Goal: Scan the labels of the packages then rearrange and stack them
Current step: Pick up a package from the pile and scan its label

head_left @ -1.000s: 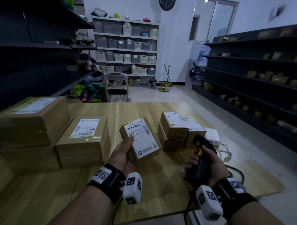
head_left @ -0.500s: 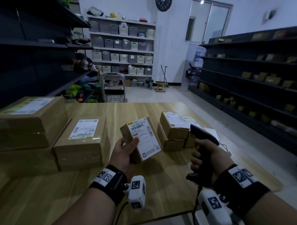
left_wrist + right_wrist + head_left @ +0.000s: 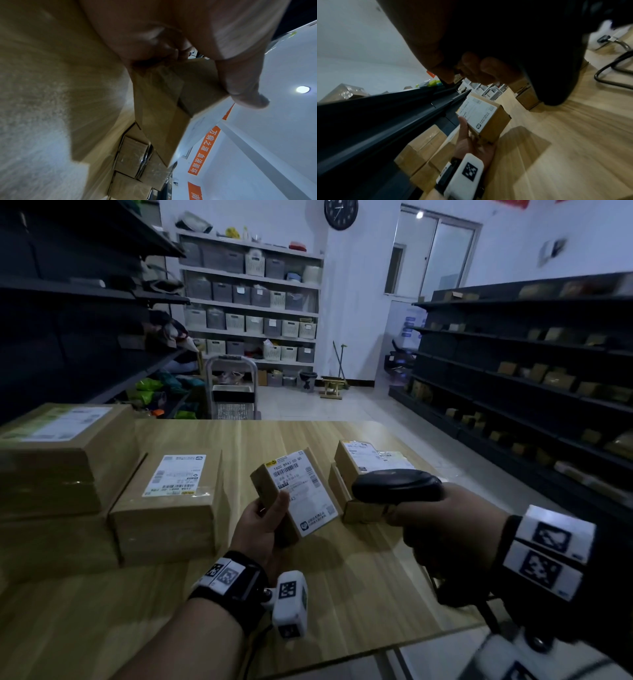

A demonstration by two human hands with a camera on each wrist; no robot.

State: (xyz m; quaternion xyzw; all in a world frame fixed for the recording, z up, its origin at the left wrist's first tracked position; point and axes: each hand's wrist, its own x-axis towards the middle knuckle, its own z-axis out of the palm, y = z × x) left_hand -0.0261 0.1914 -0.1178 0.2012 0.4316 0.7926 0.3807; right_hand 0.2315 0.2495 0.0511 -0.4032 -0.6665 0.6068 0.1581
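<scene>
Left hand (image 3: 262, 523): grips small package (image 3: 295, 495) above counter (image 3: 370, 583), label tilted up
Right hand (image 3: 445, 529): clasps scanner (image 3: 397, 486), aimed at label
Risk: thumb may cover barcode; misread likely

The white label (image 3: 301, 491) on the small box (image 3: 274, 498) reads "T600 B943 00 05" over a barcode; its finer print is too small to read. Orange banners (image 3: 204, 150) on the wall carry white Chinese characters, among them "万病之源 血液循环". The other boxes' labels are illegible.
</scene>
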